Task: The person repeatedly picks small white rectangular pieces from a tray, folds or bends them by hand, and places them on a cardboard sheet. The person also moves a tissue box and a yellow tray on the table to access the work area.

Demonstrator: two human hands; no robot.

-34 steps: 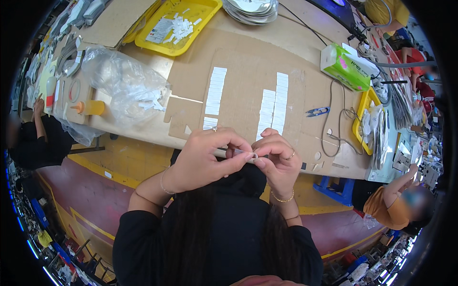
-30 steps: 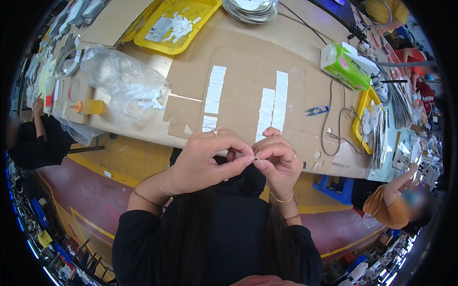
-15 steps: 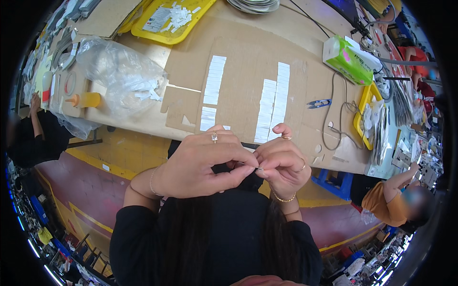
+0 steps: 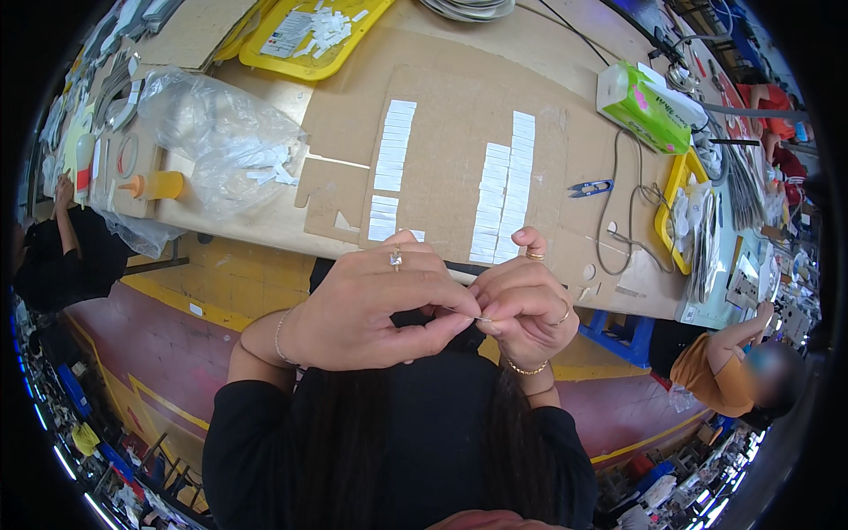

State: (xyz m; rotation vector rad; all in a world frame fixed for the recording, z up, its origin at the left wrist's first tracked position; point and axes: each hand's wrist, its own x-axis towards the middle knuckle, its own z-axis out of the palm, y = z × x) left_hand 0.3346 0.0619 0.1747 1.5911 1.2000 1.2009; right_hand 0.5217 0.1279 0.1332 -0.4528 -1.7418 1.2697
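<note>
Close to my body, before the table's front edge, my left hand [image 4: 375, 300] and my right hand [image 4: 530, 305] meet fingertip to fingertip. A thin wire-like strand [image 4: 480, 318] runs between them, pinched by thumb and forefinger on each side; its exact kind is too small to make out. One finger of my right hand is raised. Just beyond my hands lies a cardboard sheet [image 4: 450, 132]. On it, small white strips are laid in columns, one column on the left [image 4: 394, 146] and two side by side on the right [image 4: 521, 168].
Back left stands a yellow tray [image 4: 322, 69] of white pieces, with a clear plastic bag [image 4: 208, 132] and yellow bottle [image 4: 159, 185] nearer. Rightward lie thread snips [image 4: 591, 188], a green tissue pack [image 4: 640, 110], a grey cord [image 4: 611, 234] and another yellow tray [image 4: 669, 212]. Other people sit at both sides.
My hands keep the same pinch with only slight finger shifts. A bit more of the thin strand shows between the fingertips. The table appears shifted very slightly in the picture.
</note>
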